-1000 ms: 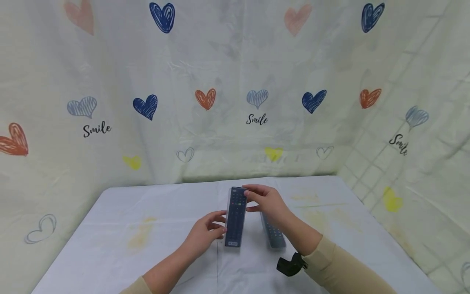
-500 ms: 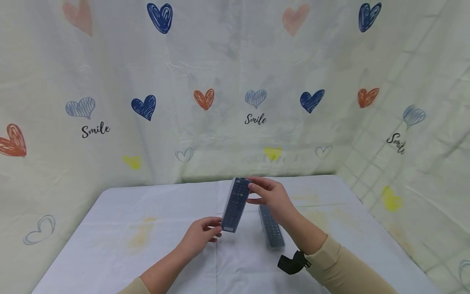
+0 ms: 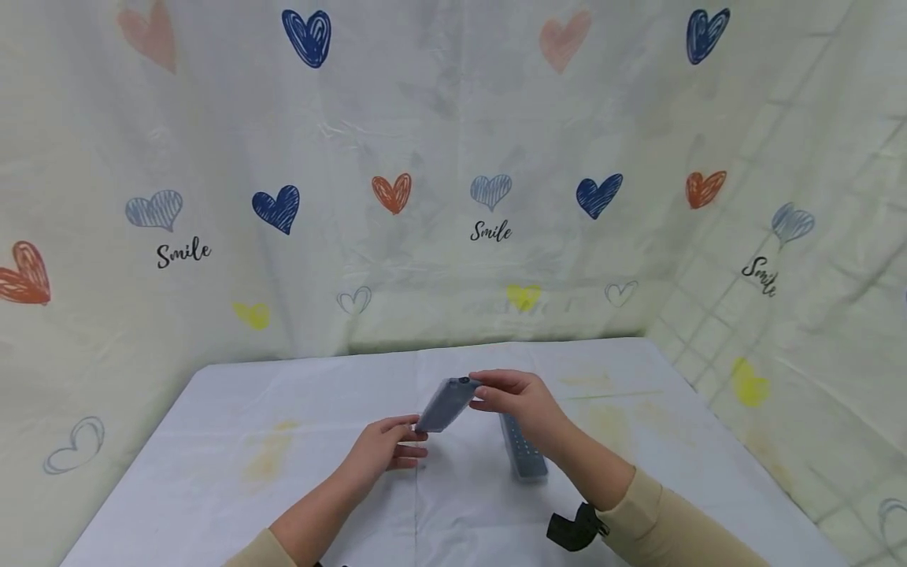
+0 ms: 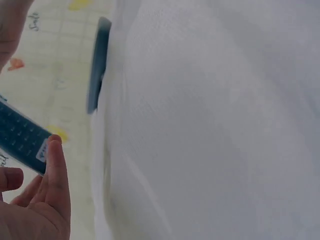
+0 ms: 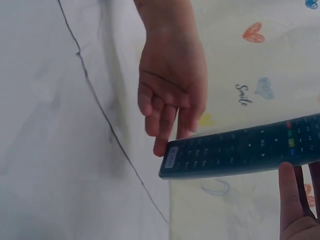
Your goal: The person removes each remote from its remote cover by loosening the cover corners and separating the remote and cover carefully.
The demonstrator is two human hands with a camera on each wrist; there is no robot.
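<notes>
Above the table, a dark remote control [image 3: 446,405] with a glossy surface is tilted so that it looks foreshortened in the head view. My right hand [image 3: 520,402] pinches it near its far end, thumb along one edge. At the opposite end, marked by a small white label, the fingertips of my left hand [image 3: 383,449] touch the corner. In the right wrist view those left fingers are loosely extended, and the button face of the remote control [image 5: 235,152] shows. A second remote control [image 3: 523,453] lies on the table, partly hidden behind my right hand and forearm.
A white cloth covers the table [image 3: 340,394], with faint yellow patches. Behind and to the right hangs a pale curtain [image 3: 439,268] printed with hearts and "Smile". A black wrist mount [image 3: 574,529] sticks out by the right sleeve.
The held remote control rose, then came down and tipped until its face appears foreshortened. The left fingers stayed by its labelled end. The second remote control stayed put.
</notes>
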